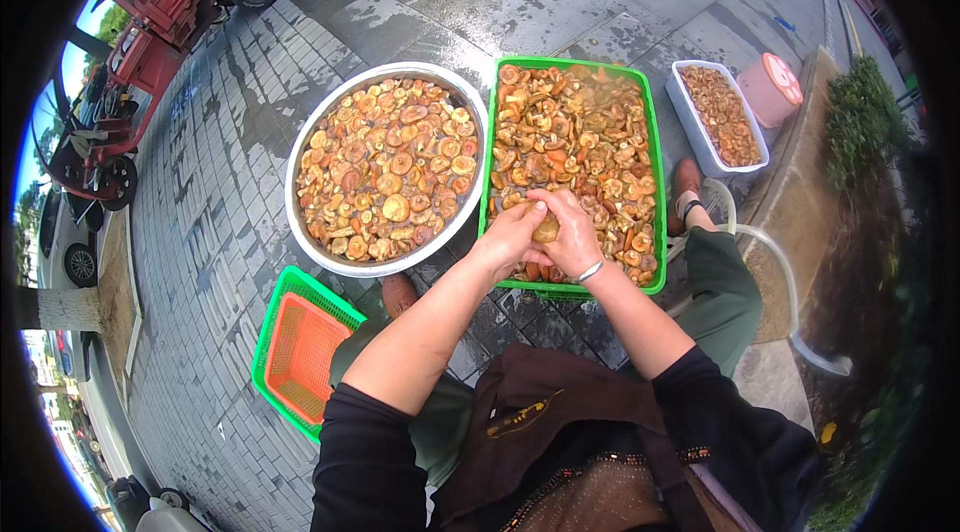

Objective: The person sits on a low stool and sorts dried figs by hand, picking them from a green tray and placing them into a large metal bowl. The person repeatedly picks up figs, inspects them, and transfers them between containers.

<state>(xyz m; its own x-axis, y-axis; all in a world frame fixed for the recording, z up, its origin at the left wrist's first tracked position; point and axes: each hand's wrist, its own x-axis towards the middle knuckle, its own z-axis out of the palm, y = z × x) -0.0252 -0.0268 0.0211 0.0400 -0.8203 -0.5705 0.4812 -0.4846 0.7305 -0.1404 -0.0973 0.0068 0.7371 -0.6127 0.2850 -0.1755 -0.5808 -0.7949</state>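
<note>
My left hand and my right hand meet around a brownish-yellow mushroom, whose far side my fingers cover. They are over the near part of a green plastic crate full of wet orange-brown mushrooms. Cloudy water shows among the mushrooms at the crate's far end. Left of the crate, nearly touching it, stands a wide round metal basin, where more mushrooms lie in water.
A white plastic tub of mushrooms stands at right beside a pink stool. A clear hose crosses the stone kerb. An orange basket sits inside a green basket at lower left. A red cargo tricycle is parked beyond.
</note>
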